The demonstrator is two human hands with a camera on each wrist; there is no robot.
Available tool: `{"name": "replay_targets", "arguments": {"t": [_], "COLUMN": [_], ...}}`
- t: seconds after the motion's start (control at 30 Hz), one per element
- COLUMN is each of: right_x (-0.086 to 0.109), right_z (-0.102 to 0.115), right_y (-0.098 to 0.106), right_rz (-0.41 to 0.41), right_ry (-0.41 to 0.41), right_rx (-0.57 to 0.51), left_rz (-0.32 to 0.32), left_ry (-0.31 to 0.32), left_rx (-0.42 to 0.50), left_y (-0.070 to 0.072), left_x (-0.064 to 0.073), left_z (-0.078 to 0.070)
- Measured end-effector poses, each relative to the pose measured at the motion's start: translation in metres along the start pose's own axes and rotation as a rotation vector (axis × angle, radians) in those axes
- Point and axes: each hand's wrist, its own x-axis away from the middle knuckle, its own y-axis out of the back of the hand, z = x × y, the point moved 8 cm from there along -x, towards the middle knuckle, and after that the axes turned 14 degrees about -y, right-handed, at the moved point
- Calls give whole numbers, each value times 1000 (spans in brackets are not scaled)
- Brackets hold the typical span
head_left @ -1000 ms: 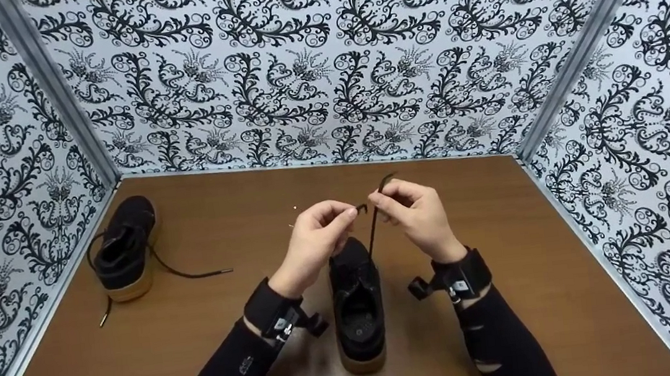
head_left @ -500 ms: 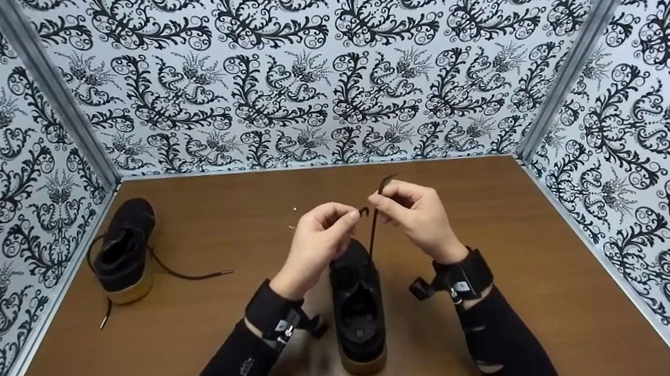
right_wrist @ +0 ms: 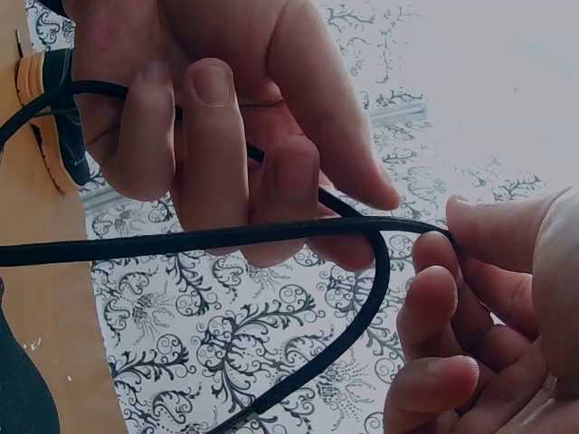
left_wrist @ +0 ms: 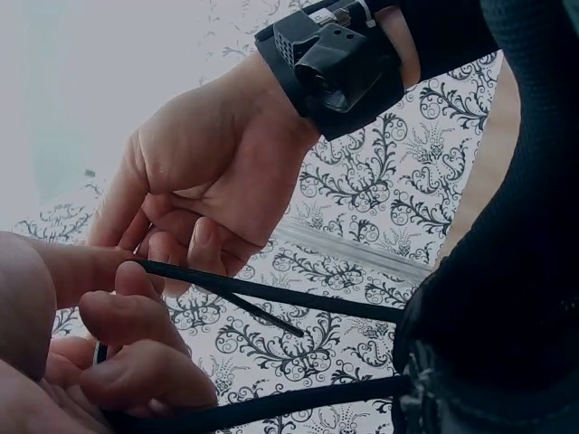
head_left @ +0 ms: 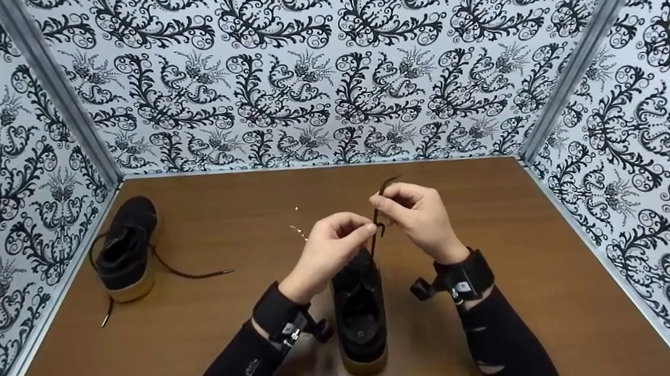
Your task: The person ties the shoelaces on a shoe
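A black shoe (head_left: 361, 334) with a tan sole stands on the table below both hands, toe pointing away. My right hand (head_left: 422, 219) pinches one black shoelace (head_left: 373, 246) and holds it taut above the shoe, its tail lying over the fingers. With thumb and forefinger, my left hand (head_left: 338, 244) pinches the other lace near its end. In the right wrist view, the left hand's lace (right_wrist: 357, 312) crosses the straight lace (right_wrist: 181, 242) and bends down to its tip. The two hands are close together, fingertips almost level.
A matching black shoe (head_left: 127, 250) stands at the left of the wooden table (head_left: 539, 291), its loose laces trailing onto the wood. Patterned panels (head_left: 323, 77) enclose the back and sides. Small pale specks (head_left: 297, 229) lie behind the left hand.
My left hand has moved right and slightly nearer the body, bringing its lace end across the taut lace. The right hand and both shoes have stayed in place.
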Motion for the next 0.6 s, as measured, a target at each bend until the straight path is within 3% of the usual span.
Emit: {"name": "replay_targets", "arguments": {"t": [0.13,0.3,0.43,0.6], "right_x": [1,0,-1,-2], "right_z": [-1,-2,-4,-8], "right_y": [-1,-3,-4,-2], "right_rz": [-4,-22,-1,12], "right_ry": [-16,-23,-29,-43], "right_rx": [-39,-50,-56,-41], "left_rz": [23,31,22,-29], "left_ry": [-39,-57,-35,18], "left_rx": [-100,-163,-155,-63], "left_y": [0,1,3,7], "left_x": [-1,-3,-2,0], "left_z": [-3,-5,-4,-2]}}
